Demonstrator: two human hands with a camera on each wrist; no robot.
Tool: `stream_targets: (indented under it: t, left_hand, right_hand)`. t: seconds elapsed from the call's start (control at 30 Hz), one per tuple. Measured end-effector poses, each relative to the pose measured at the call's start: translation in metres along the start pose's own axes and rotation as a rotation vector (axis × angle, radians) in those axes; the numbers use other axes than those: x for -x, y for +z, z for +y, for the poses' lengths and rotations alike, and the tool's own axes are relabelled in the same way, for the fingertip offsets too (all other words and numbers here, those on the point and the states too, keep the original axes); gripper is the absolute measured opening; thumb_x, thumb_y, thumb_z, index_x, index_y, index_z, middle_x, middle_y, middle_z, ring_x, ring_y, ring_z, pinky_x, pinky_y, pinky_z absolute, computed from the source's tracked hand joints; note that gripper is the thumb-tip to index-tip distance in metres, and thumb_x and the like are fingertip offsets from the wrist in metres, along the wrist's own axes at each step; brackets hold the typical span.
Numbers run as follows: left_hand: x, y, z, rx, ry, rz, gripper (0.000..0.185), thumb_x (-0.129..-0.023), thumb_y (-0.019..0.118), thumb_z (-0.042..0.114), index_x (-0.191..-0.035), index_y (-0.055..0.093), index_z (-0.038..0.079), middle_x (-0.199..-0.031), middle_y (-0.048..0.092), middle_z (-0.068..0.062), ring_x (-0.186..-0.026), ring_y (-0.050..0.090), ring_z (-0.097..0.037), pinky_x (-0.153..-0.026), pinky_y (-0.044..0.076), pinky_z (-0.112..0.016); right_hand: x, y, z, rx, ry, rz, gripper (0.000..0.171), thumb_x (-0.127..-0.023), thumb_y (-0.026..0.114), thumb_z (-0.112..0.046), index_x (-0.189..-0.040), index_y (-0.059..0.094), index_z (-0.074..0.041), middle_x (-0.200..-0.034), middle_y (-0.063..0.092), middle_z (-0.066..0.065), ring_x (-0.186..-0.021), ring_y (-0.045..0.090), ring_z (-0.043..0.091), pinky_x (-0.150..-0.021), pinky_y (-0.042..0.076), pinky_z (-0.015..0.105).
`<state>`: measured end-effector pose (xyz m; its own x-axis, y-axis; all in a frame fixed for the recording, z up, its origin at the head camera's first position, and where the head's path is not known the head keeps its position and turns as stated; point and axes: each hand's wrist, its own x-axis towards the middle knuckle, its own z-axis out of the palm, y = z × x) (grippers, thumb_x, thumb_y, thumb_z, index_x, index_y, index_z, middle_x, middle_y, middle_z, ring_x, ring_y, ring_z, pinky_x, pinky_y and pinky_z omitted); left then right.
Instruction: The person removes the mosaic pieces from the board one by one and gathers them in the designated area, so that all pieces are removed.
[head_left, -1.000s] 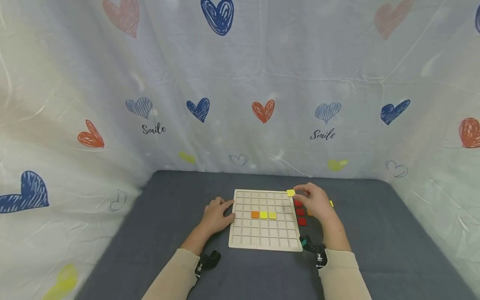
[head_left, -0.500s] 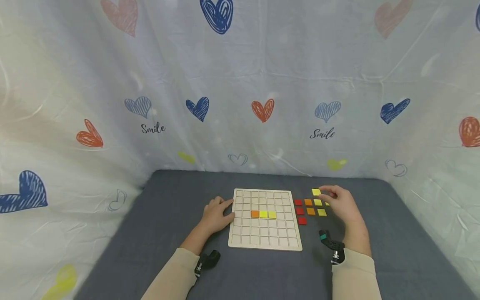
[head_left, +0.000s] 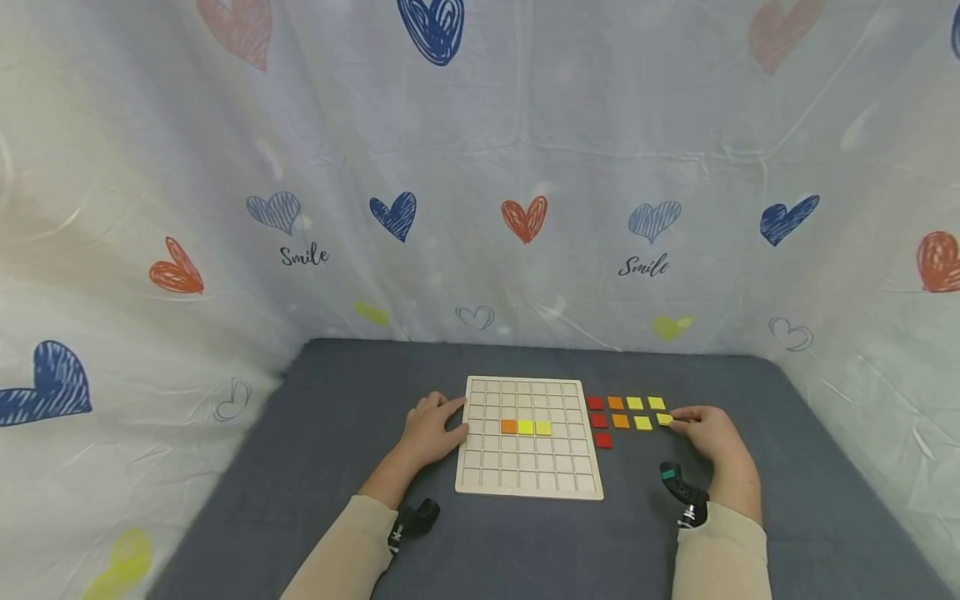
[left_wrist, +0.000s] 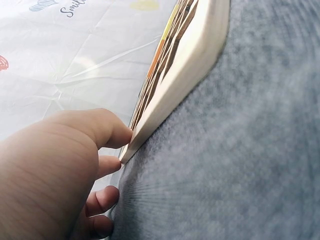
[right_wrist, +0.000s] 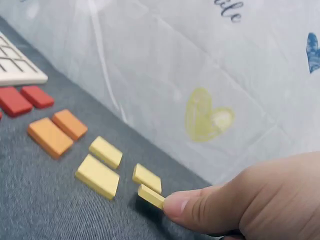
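Note:
A pale wooden board (head_left: 529, 483) with a square grid lies flat on the table. One orange tile (head_left: 509, 427) and two yellow tiles sit side by side in its middle row. My left hand (head_left: 429, 429) is at the board's left side, thumb and index finger touching the edge, as the left wrist view also shows. My right hand (head_left: 708, 429) pinches a small yellow tile (right_wrist: 151, 196) at the right end of the loose tiles. In the right wrist view that tile tilts slightly, close to the cloth; the fingers behind the thumb are mostly hidden.
Right of the board, loose tiles lie in columns: red tiles (head_left: 599, 422), orange tiles (head_left: 620, 422) and yellow tiles (head_left: 642, 423). Dark grey cloth (head_left: 525, 550) covers the table. A white curtain (head_left: 480, 150) printed with hearts hangs behind and at the sides.
My right hand has carried the yellow tile from the board's far right corner rightward, over the loose tiles, then down beside them. The left hand and the board have stayed put.

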<state>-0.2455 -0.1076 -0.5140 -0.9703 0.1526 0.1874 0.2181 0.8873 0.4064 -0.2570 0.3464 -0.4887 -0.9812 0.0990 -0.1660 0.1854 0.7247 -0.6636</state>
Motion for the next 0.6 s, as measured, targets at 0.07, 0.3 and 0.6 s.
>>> stream_targets:
  t: [0.07, 0.3, 0.6]
  left_hand:
    - [0.0005, -0.0008, 0.0003, 0.005, 0.0, 0.0, 0.049, -0.084, 0.057, 0.039, -0.13, 0.054, 0.021, -0.093, 0.043, 0.0, -0.077, 0.034, -0.016, -0.069, 0.027, -0.036]
    - [0.001, -0.002, 0.0005, 0.01, 0.002, 0.005, 0.05, -0.084, 0.058, 0.039, -0.13, 0.054, 0.021, -0.093, 0.043, 0.0, -0.076, 0.034, -0.016, -0.068, 0.027, -0.035]
    - [0.0001, -0.0001, -0.0007, 0.023, 0.018, 0.007, 0.05, -0.084, 0.057, 0.039, -0.13, 0.054, 0.02, -0.094, 0.043, 0.0, -0.077, 0.034, -0.016, -0.068, 0.026, -0.036]
  right_hand:
    - [-0.0019, 0.0022, 0.0029, 0.009, 0.02, 0.003, 0.038, -0.091, 0.057, -0.02, -0.118, 0.057, 0.006, -0.12, 0.048, 0.03, -0.102, 0.051, 0.039, -0.08, 0.04, 0.05]
    - [-0.0075, 0.0094, 0.0037, 0.008, 0.053, 0.041, 0.035, -0.088, 0.059, -0.014, -0.118, 0.058, 0.004, -0.122, 0.048, 0.029, -0.103, 0.049, 0.038, -0.082, 0.038, 0.05]
    - [-0.0046, 0.0002, 0.0002, -0.053, 0.027, 0.05, 0.045, -0.089, 0.057, -0.027, -0.125, 0.053, -0.001, -0.13, 0.041, 0.028, -0.113, 0.042, 0.042, -0.083, 0.037, 0.053]
